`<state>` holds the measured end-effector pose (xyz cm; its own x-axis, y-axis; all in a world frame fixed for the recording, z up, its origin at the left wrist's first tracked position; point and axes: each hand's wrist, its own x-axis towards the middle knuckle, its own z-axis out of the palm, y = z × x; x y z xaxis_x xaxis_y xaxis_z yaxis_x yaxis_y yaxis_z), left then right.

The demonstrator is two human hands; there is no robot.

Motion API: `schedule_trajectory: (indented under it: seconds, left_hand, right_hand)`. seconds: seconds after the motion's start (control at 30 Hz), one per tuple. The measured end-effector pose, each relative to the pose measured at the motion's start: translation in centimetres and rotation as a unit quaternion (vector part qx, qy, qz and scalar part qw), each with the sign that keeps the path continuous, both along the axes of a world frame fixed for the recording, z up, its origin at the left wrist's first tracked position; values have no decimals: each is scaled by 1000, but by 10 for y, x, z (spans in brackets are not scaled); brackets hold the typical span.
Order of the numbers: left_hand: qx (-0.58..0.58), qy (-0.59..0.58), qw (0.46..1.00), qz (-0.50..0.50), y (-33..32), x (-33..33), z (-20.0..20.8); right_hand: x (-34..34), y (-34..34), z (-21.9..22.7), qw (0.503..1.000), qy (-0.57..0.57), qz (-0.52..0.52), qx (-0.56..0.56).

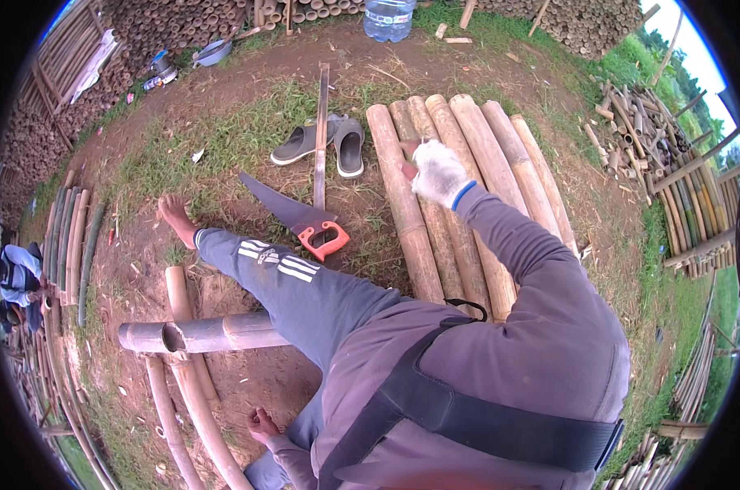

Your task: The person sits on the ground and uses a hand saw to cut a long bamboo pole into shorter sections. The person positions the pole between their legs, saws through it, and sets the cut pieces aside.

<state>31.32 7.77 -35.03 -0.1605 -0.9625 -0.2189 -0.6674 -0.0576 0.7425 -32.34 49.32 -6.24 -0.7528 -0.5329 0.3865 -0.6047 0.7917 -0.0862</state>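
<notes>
My right hand (438, 173), in a white glove with bare fingertips, is over the left part of a row of thick bamboo poles (476, 139). Its fingers are bent, and whatever may be in them is too small to make out. Low at the left, my bare left hand (261, 426) hangs beside my leg, its fingers loosely bent and nothing visible in it. My stretched leg crosses a bamboo pole with a cut notch (239, 331), supported on other bamboo pieces (198, 400). A handsaw with an orange handle (325, 238) lies on the ground beyond the leg.
A long flat strip (322, 131) lies between two grey clogs (349, 149). Farther off are a clear water bottle (388, 20), a blue basin (213, 53) and stacked bamboo (182, 24). Another person (19, 273) is at the far left, near bamboo poles (76, 237). More bamboo (697, 196) is piled at right.
</notes>
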Motion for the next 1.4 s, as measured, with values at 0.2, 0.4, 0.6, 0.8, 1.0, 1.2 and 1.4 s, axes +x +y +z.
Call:
schedule_trajectory:
  seconds: [0.2, 0.4, 0.6, 0.8, 1.0, 1.2, 1.4]
  left_hand:
    - [-53, -34, 994, 93, 2, -9, 74]
    - [-150, -260, 942, 152, 6, 62, 85]
    - [-92, -423, 895, 109, -52, 92, 103]
    - [-102, -438, 893, -20, -134, 84, 105]
    - [-47, -417, 907, -42, -133, 104, 106]
    - [-147, -376, 914, -52, -128, 59, 152]
    - [-164, -314, 921, -160, -219, -138, 218]
  right_hand:
    - [165, -185, -65, 893, -294, 317, 126]
    - [178, -246, -96, 910, -125, 387, 78]
    - [164, -255, -108, 904, -158, 389, 77]
    - [171, -257, -95, 915, -190, 348, 73]
    - [172, -285, -89, 910, -186, 361, 78]
    - [173, -283, -89, 918, -172, 349, 77]
    - [173, -263, -85, 935, -143, 322, 47]
